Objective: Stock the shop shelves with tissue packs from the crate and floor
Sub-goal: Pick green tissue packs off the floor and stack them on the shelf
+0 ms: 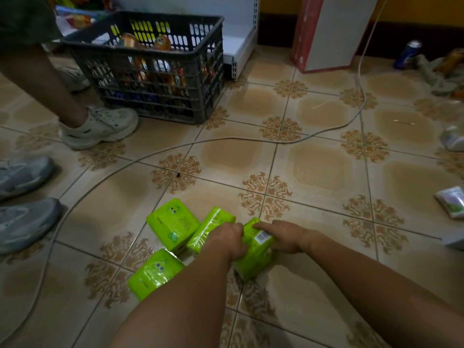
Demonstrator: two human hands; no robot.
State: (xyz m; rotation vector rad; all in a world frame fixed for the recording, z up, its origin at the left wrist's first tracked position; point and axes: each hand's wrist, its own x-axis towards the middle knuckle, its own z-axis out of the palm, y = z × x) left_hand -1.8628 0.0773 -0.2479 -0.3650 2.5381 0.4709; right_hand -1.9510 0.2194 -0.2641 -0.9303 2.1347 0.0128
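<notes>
Down on the tiled floor [319,172], with left hand [229,241] and right hand [283,237] clasped round the barcoded green tissue pack [254,257], squeeze evenly and lift straight.

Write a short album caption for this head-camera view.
Left hand and right hand grip one green tissue pack on the tiled floor, three more packs beside it.

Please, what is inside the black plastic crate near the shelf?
Inside the black crate lie colourful packets, mostly orange and red, seen over the rim and through the lattice wall. What lies at the bottom is covered and too dark to tell.
</notes>
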